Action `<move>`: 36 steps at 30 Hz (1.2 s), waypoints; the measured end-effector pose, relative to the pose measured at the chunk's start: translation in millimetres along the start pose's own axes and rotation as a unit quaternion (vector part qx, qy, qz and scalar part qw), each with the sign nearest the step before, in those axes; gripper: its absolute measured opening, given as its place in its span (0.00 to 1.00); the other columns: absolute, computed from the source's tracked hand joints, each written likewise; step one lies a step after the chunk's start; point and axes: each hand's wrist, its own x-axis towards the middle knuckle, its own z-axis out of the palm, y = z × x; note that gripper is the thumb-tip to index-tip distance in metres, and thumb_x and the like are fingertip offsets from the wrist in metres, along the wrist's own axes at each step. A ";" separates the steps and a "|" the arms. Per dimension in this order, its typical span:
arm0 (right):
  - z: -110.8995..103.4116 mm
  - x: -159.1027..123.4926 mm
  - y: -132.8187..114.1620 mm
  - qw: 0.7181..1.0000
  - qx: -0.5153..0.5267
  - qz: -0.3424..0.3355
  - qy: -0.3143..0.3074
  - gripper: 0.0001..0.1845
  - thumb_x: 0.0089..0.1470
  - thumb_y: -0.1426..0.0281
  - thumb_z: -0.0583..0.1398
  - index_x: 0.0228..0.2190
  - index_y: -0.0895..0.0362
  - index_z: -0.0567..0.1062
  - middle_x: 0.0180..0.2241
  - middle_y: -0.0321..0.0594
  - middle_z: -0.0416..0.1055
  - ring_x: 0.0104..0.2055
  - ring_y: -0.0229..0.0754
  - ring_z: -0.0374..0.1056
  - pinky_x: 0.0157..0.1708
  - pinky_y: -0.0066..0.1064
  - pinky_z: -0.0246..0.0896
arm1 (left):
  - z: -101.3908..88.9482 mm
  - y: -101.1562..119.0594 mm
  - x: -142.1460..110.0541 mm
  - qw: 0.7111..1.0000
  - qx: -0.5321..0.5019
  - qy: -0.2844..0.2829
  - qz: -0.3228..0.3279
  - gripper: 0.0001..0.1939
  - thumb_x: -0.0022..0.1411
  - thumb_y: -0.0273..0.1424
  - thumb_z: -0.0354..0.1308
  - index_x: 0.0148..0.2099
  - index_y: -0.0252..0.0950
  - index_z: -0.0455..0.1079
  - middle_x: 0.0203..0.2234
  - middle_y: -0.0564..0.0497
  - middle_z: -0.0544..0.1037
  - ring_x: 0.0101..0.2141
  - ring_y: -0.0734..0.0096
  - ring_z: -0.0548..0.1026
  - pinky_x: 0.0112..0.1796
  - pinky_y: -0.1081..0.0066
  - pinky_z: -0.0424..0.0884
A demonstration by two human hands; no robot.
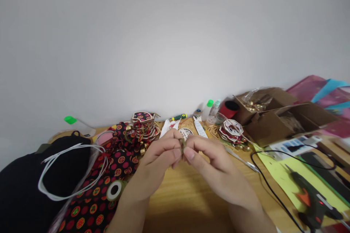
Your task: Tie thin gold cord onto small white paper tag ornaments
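Observation:
My left hand and my right hand meet above the wooden table, fingertips pinched together on one small olive-brown piece. Both hands are closed on it; too little of it shows to name it. Behind the hands lie a round printed disc and a white tube. To the left sits patterned black fabric with red and pink dots and a stack of ornaments with gold bells.
A tape roll and white cord on a black bag lie at left. Octagonal ornaments, open cardboard boxes, small bottles stand at right. A glue gun with black cable rests on yellow paper.

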 end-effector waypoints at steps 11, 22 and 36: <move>0.7 1.1 2.1 0.999 0.049 -0.003 0.003 0.15 0.65 0.69 0.52 0.25 0.56 0.66 0.23 0.31 0.62 0.27 0.35 0.59 0.29 0.27 0.54 | 1.2 0.1 -2.4 0.999 -0.030 -0.018 0.040 0.16 0.62 0.26 0.51 0.21 0.35 0.60 0.26 0.53 0.62 0.31 0.71 0.62 0.34 0.72 0.58; 0.2 1.1 0.2 0.997 0.078 -0.017 0.015 0.14 0.63 0.73 0.53 0.24 0.56 0.67 0.23 0.30 0.62 0.26 0.33 0.58 0.28 0.25 0.53 | 1.1 -1.3 -2.8 0.999 -0.033 -0.016 0.037 0.16 0.63 0.27 0.51 0.21 0.35 0.60 0.26 0.53 0.62 0.32 0.70 0.61 0.35 0.70 0.57; 7.7 0.5 2.1 0.990 -0.033 -0.094 0.101 0.15 0.63 0.77 0.52 0.26 0.55 0.69 0.24 0.31 0.65 0.28 0.35 0.60 0.30 0.27 0.54 | 7.0 -5.3 -4.5 0.999 -0.012 0.022 0.021 0.18 0.69 0.34 0.48 0.25 0.36 0.60 0.22 0.56 0.58 0.26 0.73 0.56 0.29 0.71 0.53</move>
